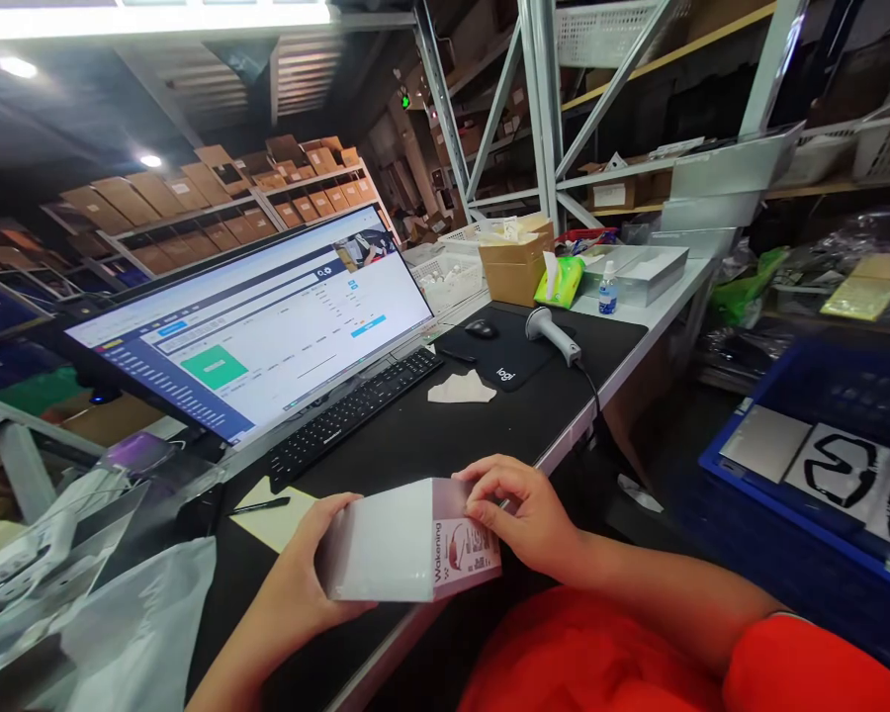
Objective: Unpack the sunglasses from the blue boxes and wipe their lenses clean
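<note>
Both my hands hold a small white product box [397, 542] with a pink printed end panel, just above the near edge of the black desk mat [430, 435]. My left hand [304, 578] grips the box's left side and underside, fingers wrapped round it. My right hand [523, 509] is closed on the printed end, fingertips pinching its top corner. A black keyboard [352, 410] and a wide monitor [259, 326] stand beyond the box.
A grey barcode scanner [553, 331], a mouse [482, 328] and a crumpled tissue [460, 389] lie on the mat. A pen on a yellow paper [267, 509] lies left. A cardboard box [515, 262], hand-sanitiser bottle [607, 289] and blue crate [808, 465] sit right.
</note>
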`<act>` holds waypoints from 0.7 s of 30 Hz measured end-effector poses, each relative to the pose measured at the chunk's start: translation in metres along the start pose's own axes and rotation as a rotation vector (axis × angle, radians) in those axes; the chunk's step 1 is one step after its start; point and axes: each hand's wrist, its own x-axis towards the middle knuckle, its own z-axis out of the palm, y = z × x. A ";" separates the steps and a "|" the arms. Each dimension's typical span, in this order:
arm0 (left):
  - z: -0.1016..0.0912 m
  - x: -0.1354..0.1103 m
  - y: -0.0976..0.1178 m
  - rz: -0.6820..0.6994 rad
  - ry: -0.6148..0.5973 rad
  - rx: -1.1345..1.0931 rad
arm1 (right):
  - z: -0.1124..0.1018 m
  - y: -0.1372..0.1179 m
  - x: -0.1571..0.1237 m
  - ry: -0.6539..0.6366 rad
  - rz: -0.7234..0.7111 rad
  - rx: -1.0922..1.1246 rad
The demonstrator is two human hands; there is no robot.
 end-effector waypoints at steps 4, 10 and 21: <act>0.007 -0.002 0.010 0.011 0.008 0.032 | -0.010 -0.002 -0.010 0.043 0.031 -0.014; 0.009 -0.010 0.040 0.100 0.024 0.046 | -0.029 -0.003 -0.025 0.098 0.328 0.310; 0.067 -0.015 0.102 -0.182 0.135 -0.176 | -0.065 0.025 -0.045 -0.198 0.322 0.697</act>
